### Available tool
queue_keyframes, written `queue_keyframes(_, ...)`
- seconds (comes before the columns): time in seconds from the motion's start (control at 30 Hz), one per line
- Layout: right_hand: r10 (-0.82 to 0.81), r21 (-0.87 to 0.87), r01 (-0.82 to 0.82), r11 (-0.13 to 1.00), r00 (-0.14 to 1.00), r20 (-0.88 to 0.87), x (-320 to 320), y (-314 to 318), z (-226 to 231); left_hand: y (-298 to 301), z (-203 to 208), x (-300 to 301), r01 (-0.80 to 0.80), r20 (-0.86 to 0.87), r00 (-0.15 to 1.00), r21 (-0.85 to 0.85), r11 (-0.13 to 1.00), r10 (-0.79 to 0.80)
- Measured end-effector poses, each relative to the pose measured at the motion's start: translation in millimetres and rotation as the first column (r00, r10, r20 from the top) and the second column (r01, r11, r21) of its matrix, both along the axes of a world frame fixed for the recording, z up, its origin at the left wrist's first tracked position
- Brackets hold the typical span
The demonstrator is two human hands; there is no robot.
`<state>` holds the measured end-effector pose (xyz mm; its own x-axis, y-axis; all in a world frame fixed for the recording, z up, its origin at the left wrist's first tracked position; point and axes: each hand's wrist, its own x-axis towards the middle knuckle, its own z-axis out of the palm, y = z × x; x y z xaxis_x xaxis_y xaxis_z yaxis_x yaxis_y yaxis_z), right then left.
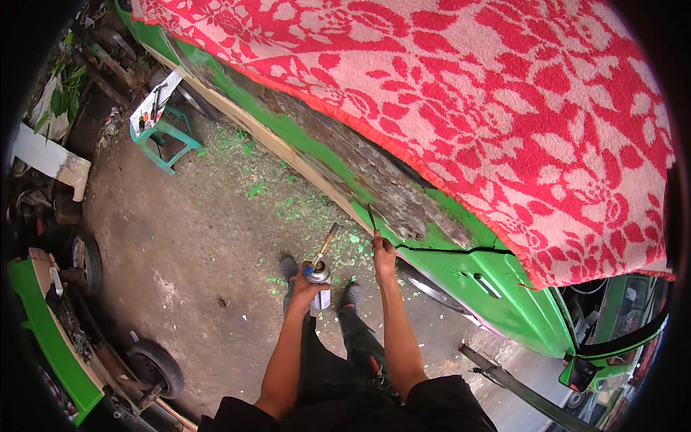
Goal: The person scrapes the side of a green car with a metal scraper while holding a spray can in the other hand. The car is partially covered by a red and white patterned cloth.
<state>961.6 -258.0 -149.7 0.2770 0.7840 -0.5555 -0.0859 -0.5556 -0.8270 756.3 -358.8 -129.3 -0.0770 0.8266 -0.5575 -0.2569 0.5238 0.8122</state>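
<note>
L hand (306,292) gripped gas torch (322,288), nozzle (327,242) fwd of it; R hand (384,256), wrapped tight round thin scraper (371,217), was nr patchy green car panel (412,213) just ahead.

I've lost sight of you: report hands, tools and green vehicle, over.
Left hand gripping torch canister. Right hand holding slim tool by bare patch on green vehicle; contact unclear. Patterned cloth covers upper side.

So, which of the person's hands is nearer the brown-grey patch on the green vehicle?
Right. The right hand is just below the brown-grey patch in the picture, holding a thin tool toward it; the left hand is lower and farther off, around a torch canister.
</note>
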Motion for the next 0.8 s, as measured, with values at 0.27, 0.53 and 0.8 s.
queue_keyframes(0.27,0.130,-0.090,-0.112,0.990,0.968,0.217,-10,26,-2,3,17,-1,0.001,-0.003,1.000,-0.074,0.997,-0.001)
queue_keyframes(0.53,-0.015,0.056,0.001,0.998,0.972,0.235,-17,8,11,1,6,-8,-0.026,0.022,0.999,-0.038,0.999,0.027)
queue_keyframes(0.8,-0.033,0.037,0.027,0.999,0.985,0.170,-28,20,9,9,24,-8,-0.030,-0.030,0.999,-0.094,0.995,0.027)
